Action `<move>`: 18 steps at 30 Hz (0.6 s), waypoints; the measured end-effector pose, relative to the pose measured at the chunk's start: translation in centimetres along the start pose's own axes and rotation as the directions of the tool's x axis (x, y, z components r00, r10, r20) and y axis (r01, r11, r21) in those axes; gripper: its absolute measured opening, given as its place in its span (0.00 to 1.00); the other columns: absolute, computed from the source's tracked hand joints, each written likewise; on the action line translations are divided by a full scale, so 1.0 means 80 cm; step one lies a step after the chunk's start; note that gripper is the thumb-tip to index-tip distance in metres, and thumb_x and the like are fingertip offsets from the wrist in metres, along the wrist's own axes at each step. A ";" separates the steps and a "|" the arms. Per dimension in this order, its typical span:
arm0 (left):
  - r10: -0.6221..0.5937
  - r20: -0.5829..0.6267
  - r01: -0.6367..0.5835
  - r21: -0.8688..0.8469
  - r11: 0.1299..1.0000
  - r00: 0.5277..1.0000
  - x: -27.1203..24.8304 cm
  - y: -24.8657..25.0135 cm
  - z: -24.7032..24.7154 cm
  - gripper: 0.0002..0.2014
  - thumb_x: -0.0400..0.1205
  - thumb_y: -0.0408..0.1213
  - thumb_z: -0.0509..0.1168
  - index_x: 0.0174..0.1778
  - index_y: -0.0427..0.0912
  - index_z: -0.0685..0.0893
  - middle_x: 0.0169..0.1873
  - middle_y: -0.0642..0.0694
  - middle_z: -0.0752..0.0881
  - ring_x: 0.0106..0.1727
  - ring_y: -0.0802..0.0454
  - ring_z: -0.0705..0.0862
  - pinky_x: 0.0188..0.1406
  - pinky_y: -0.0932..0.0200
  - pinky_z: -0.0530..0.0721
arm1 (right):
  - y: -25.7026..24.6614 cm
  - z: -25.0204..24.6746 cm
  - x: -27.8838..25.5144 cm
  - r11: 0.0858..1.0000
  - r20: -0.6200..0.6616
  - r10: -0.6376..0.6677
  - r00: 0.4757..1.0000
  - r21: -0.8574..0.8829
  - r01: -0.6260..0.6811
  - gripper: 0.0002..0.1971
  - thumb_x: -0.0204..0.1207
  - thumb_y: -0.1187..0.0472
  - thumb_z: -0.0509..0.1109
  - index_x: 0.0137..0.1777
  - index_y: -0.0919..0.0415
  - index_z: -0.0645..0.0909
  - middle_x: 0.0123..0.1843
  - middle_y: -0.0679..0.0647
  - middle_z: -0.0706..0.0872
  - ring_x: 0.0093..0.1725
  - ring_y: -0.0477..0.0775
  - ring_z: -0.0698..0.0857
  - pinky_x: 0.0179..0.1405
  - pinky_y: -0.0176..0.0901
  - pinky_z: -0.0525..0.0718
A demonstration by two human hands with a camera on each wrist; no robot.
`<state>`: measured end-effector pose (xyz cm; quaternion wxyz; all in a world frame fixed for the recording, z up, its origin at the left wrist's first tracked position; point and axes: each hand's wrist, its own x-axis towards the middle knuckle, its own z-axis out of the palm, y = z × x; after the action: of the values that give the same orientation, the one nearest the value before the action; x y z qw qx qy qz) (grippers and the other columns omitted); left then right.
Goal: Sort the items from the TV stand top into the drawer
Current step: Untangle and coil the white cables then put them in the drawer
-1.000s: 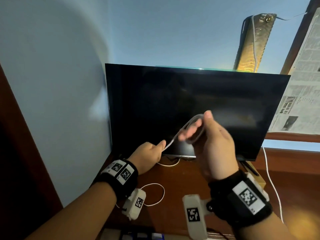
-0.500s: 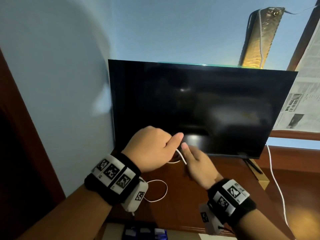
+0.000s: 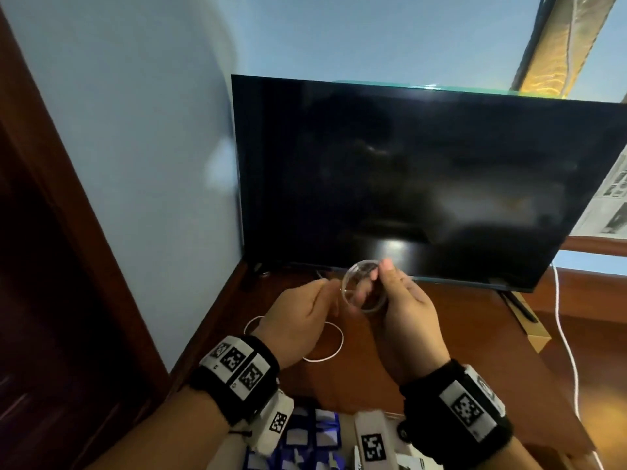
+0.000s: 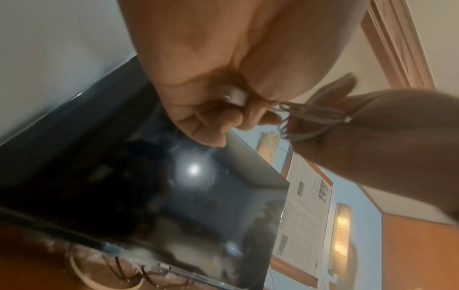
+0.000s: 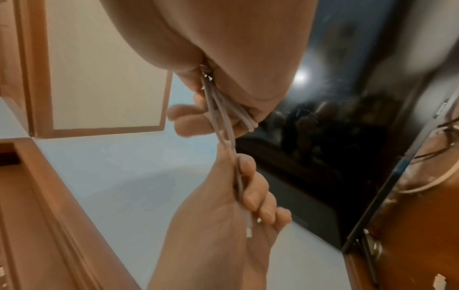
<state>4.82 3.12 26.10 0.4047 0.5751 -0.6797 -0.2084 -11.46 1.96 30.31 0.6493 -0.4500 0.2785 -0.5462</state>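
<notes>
At head-view centre we see our right hand [image 3: 400,310] pinching the coiled cable [image 3: 363,286]; only the left-wrist view shows our left hand [image 4: 211,109] gripping its plug.

Pale blue wall [image 3: 142,137]; dark television [image 3: 407,181]; brown door frame [image 3: 44,171]; newspaper-covered window [image 3: 610,198].

The wooden TV stand top [image 3: 407,364] carries a dark television [image 3: 424,184] and a looped white cable [image 3: 325,354].

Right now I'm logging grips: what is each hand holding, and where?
Right hand pinches the coiled white cable at its loops; left hand grips its plug end.
</notes>
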 end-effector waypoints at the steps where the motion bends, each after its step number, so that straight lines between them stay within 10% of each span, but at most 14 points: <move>1: 0.000 0.022 0.000 -0.022 1.000 1.000 -0.012 -0.001 0.002 0.20 0.93 0.53 0.53 0.41 0.50 0.82 0.28 0.60 0.82 0.29 0.62 0.79 0.32 0.65 0.71 | 0.004 -0.001 0.002 1.000 -0.021 0.009 1.000 0.016 -0.009 0.17 0.92 0.53 0.58 0.47 0.64 0.78 0.34 0.61 0.88 0.34 0.59 0.88 0.38 0.48 0.88; 10: -0.192 0.141 0.173 0.138 0.975 0.971 -0.064 -0.015 -0.026 0.13 0.91 0.51 0.59 0.45 0.54 0.86 0.36 0.51 0.88 0.36 0.58 0.85 0.41 0.50 0.87 | 0.082 0.000 0.009 0.970 0.009 0.056 0.998 -0.239 -0.052 0.18 0.93 0.51 0.54 0.62 0.66 0.77 0.54 0.61 0.95 0.56 0.62 0.94 0.57 0.58 0.87; 18: -0.395 0.013 0.392 0.108 0.914 0.919 -0.074 -0.049 -0.055 0.10 0.90 0.49 0.61 0.49 0.59 0.88 0.37 0.53 0.87 0.36 0.60 0.84 0.36 0.61 0.80 | 0.101 0.008 0.011 0.973 -0.020 0.045 0.999 -0.228 -0.048 0.17 0.92 0.52 0.58 0.49 0.64 0.79 0.29 0.53 0.73 0.28 0.51 0.71 0.33 0.47 0.73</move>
<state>10.71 8.60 23.90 0.3126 0.7166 -0.5669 -0.2599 -6.98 1.30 23.57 0.6041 -0.5109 0.3545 -0.4983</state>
